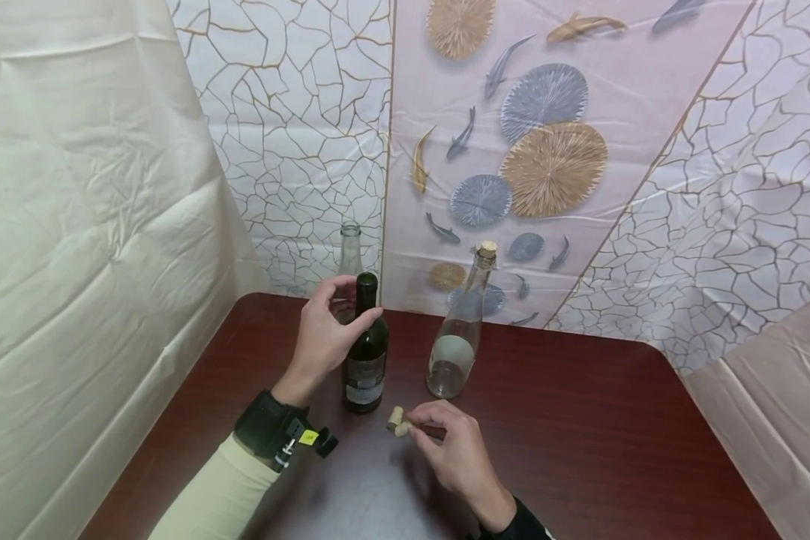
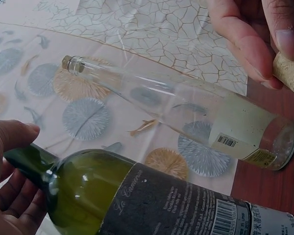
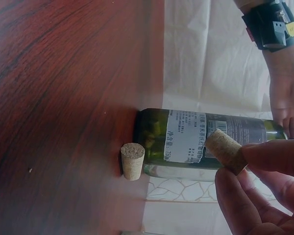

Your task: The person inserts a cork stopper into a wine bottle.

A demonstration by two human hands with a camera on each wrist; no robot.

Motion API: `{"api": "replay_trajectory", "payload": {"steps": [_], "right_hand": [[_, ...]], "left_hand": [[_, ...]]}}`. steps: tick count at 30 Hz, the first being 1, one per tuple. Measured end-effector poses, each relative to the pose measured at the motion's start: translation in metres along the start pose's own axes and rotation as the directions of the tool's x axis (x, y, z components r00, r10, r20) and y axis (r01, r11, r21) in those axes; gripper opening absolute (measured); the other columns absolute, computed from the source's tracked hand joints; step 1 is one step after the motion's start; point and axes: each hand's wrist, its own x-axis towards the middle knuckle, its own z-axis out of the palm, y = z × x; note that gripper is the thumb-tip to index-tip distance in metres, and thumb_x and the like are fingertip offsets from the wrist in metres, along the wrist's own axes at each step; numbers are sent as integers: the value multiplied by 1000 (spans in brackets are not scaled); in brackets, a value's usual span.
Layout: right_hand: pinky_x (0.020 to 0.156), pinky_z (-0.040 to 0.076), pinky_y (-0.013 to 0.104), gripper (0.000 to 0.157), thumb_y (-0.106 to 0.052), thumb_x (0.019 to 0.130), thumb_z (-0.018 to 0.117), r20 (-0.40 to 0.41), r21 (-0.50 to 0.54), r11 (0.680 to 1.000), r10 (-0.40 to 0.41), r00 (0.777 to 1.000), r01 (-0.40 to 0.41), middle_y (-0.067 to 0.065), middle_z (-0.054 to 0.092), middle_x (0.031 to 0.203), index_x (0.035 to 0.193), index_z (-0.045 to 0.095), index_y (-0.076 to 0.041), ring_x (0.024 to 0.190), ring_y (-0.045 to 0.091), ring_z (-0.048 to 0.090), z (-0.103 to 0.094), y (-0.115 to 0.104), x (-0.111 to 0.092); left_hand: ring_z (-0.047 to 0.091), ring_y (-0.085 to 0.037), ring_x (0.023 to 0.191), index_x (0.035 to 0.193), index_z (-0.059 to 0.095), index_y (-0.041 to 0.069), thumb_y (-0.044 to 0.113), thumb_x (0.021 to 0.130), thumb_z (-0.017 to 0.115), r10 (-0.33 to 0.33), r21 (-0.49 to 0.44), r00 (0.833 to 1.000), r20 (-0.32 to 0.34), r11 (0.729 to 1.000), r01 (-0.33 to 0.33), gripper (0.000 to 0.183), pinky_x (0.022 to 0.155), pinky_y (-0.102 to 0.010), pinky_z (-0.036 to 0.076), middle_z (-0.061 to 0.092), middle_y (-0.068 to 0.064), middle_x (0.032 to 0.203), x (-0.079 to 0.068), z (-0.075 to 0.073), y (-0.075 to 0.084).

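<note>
A dark green wine bottle (image 1: 366, 341) stands upright on the table, its open mouth bare. My left hand (image 1: 320, 330) holds it by the neck, thumb across the near side and fingers round the back. Between thumb and fingertips my right hand (image 1: 455, 450) pinches a small tapered cork (image 3: 225, 148), tilted and lifted above the table. Another cork (image 3: 132, 164) stands on the tabletop, close to the green bottle's base. To the right is a clear glass bottle (image 1: 454, 352) with a pale label and a cork stopper (image 1: 487, 248) in its mouth.
Behind the green bottle and left hand stands a second clear bottle (image 1: 350, 247), uncorked and partly hidden. The dark red-brown table (image 1: 580, 435) has rounded far corners. Patterned cloth (image 1: 297, 120) hangs along its back, with plain pale cloth (image 1: 88, 225) at the left side.
</note>
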Motion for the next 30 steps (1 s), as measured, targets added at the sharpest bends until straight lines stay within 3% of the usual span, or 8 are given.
{"api": "replay_trajectory", "payload": {"steps": [8,15,30], "right_hand": [[83,64,35,21,4,83,83,12,-7,999,31,999,-31,-6,74,98,95,79,-13,95,15,75,0,1,-1],[83,62,24,18,1,85,83,19,-26,999,43,999,-43,-7,73,99,96,79,-13,95,14,75,-1,2,-1],[83,64,30,16,1,86,83,22,-15,998,56,998,-56,-5,73,99,96,79,-11,96,19,76,0,3,0]], "left_hand": [[72,-32,110,128,64,7,19,87,86,-11,56,1000,27,998,10,48,92,-49,61,70,-15,122,-1,5,-8],[71,-33,110,127,65,6,22,89,85,-11,54,1000,19,999,10,46,91,-52,61,70,-16,121,-2,6,-12],[70,-31,111,128,65,6,23,89,85,-15,50,1000,9,999,15,47,93,-50,60,67,-14,122,-4,11,-13]]}}
